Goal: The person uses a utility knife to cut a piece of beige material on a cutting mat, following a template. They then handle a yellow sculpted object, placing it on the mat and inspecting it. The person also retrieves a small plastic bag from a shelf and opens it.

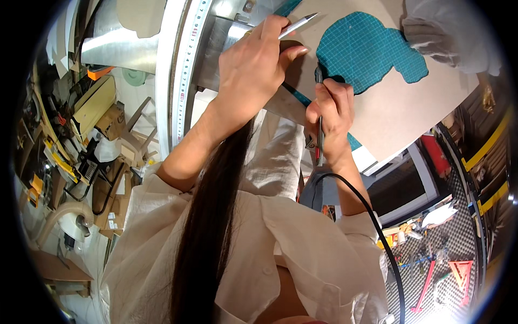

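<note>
Two bare hands, both loaded. Left hand: fingers curled, thumb stuck out loosely, holding a silver pencil-like tool that pokes out past the index finger, point up and right. Right hand: closed in a pen grip on a slim cutter-like pen; exact tool type can't be told. Its dark tip is at the near-left edge of the teal gridded sheet, which lies just beyond the right hand; contact or small gap, can't tell. Sheet outline is rounded and lobed, narrower part to the right.

Under the sheet: tan board, running out to the right of both hands. Narrow teal strip between the hands. Crumpled whitish fabric beyond the right hand, over the far-right of the board. Black cable crosses the right forearm; whether it joins the pen isn't clear.

Left of the left hand: long white scale, roughly upright in view. Further left and lower: cardboard box and round green lid. Well below right of the right hand: dark textured panel with red tools. Dark ponytail hangs between the forearms.
</note>
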Demonstrator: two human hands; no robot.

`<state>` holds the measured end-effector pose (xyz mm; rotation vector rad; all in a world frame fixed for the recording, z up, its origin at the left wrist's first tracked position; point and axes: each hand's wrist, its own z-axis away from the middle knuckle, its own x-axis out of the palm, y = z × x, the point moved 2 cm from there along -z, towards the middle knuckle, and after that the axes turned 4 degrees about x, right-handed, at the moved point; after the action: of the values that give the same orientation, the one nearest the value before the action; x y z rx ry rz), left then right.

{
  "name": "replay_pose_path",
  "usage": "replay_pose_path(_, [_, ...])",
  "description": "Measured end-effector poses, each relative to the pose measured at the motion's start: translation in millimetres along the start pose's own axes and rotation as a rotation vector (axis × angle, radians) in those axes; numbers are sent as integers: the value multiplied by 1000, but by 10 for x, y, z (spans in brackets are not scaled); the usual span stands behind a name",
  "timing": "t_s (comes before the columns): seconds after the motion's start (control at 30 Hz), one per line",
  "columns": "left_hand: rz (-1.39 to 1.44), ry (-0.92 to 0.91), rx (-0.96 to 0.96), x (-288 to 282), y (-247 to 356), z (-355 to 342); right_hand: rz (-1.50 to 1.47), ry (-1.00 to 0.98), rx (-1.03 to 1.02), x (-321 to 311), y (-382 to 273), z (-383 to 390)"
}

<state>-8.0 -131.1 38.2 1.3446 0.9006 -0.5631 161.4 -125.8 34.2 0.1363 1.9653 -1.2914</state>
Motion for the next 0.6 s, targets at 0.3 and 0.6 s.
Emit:
replay_pose_path(0.3, [27,21,28,-25,5,-23,-2,18,4,26,-19,34])
replay_pose_path(0.6, [-31,-47,-18,13,-23,-5,-458,169,406,-39,-4,256])
